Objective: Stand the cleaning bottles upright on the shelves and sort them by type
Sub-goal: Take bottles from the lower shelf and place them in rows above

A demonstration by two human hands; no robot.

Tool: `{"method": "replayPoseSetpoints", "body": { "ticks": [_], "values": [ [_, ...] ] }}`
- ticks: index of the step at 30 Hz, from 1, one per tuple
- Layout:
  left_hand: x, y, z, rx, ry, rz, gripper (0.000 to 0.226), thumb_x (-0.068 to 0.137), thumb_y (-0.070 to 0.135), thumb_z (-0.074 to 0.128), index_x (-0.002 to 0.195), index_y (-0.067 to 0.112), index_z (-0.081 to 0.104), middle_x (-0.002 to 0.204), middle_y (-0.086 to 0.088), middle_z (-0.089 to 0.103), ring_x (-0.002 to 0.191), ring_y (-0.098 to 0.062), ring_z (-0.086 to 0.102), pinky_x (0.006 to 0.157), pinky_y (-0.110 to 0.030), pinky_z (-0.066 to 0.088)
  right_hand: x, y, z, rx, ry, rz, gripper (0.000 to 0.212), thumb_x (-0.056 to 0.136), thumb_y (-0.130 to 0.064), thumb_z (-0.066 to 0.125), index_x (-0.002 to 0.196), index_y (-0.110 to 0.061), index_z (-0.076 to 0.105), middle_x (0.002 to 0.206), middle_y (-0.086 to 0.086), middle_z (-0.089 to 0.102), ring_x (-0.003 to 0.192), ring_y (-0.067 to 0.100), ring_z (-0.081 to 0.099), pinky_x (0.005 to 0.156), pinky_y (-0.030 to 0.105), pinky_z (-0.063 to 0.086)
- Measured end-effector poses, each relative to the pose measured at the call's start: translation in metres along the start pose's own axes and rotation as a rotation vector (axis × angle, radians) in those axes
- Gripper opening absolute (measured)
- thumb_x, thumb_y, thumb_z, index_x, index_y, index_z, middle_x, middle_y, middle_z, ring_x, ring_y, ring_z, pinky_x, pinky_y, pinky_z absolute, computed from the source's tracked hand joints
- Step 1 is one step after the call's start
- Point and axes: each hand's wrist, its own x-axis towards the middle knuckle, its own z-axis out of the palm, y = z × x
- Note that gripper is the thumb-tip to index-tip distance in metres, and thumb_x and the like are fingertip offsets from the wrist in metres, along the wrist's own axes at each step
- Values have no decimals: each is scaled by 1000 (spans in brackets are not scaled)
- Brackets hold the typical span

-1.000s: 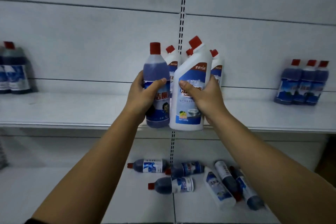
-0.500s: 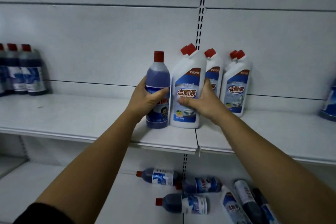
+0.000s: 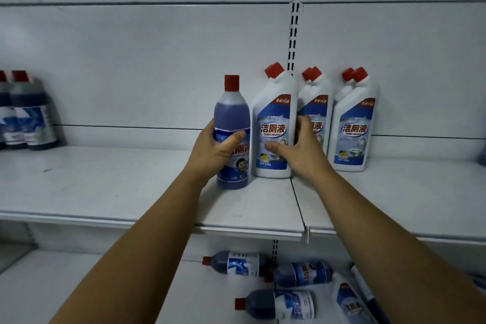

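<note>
My left hand (image 3: 219, 151) grips a blue round bottle (image 3: 232, 113) with a red cap, upright on the middle shelf (image 3: 105, 184). Right beside it stands a white toilet-cleaner bottle (image 3: 274, 118). My right hand (image 3: 298, 151) holds that one, thumb across its label and fingers round its right side. More white bottles (image 3: 355, 126) stand in a row to its right against the back wall. Three blue bottles (image 3: 302, 273) lie on their sides on the lower shelf (image 3: 79, 284), and a white bottle (image 3: 345, 300) lies next to them.
A group of upright blue bottles (image 3: 29, 118) stands at the far left of the middle shelf. A slotted upright rail (image 3: 294, 34) runs up the back wall. A seam splits the shelf boards below the white bottle.
Both hands carried their bottles inward from the shelf's front edge. The white bottle now stands in line with the other white ones, with the blue bottle on the shelf beside it.
</note>
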Motion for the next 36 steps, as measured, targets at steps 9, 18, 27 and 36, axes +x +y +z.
{"method": "replayPoseSetpoints", "body": {
  "ticks": [9,18,27,36],
  "values": [
    [-1,-1,2,3,5,-9,28,92,24,66,112,32,48,95,19,61,82,-3,63,64,-16,49,-5,13,-4,-104,-36,37,71,76,-23,82,135,-23,43,131,3,61,116,22,60,99,49,50],
    [-4,-2,3,12,-2,-46,29,95,27,63,119,30,46,103,12,61,88,-6,62,83,-30,53,-1,18,-6,-259,-98,74,57,83,-43,73,129,-17,53,126,2,64,112,20,61,98,39,49],
    [-24,10,7,-13,-105,-52,36,92,29,65,121,31,44,104,15,60,92,-7,63,72,-21,51,-30,29,-14,-853,-385,193,51,100,-46,34,141,-17,45,145,13,48,124,33,51,104,45,42],
    [-48,23,31,-60,-38,-66,53,86,34,73,130,27,45,125,2,59,115,-20,60,97,-42,52,-84,18,-56,-888,-269,170,45,98,-39,41,139,-26,53,147,4,48,129,27,48,108,41,40]
  ]
}}
